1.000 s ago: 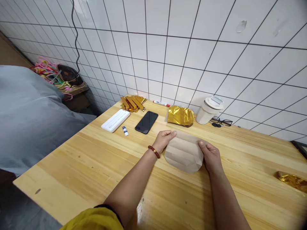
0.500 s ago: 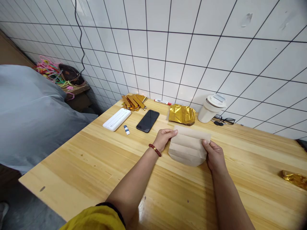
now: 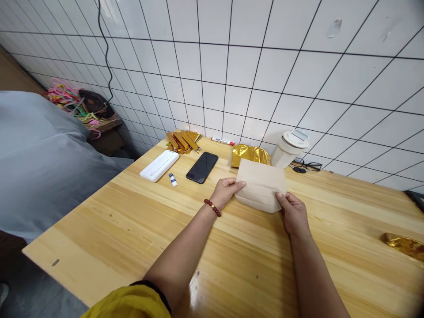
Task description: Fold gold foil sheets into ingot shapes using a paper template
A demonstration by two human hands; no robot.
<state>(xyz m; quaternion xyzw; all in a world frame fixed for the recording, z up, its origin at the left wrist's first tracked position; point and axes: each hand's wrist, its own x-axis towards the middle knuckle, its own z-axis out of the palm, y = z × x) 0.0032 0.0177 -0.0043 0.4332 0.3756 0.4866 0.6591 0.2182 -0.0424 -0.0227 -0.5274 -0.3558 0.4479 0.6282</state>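
A folded sheet of tan paper [image 3: 261, 184] with crease lines is held up between both hands, its far edge lifted off the wooden table [image 3: 132, 221]. My left hand [image 3: 226, 192] pinches the sheet's left edge; a red bead bracelet circles that wrist. My right hand [image 3: 293, 213] pinches the lower right corner. Just behind the paper lies a crumpled gold foil piece [image 3: 249, 153], partly hidden by it.
Along the far edge sit a black phone [image 3: 202, 167], a white power bank [image 3: 159, 165], a small white tube [image 3: 172, 179], gold foil strips [image 3: 184, 141], a red marker [image 3: 222, 141], a white cup [image 3: 289, 149] and glasses [image 3: 306, 166]. More gold foil [image 3: 403, 244] lies right. A grey cover [image 3: 39, 159] lies left.
The tan paper's far edge has been raised from nearly flat on the table to tilted up. Both hands kept their grip and moved slightly away from me.
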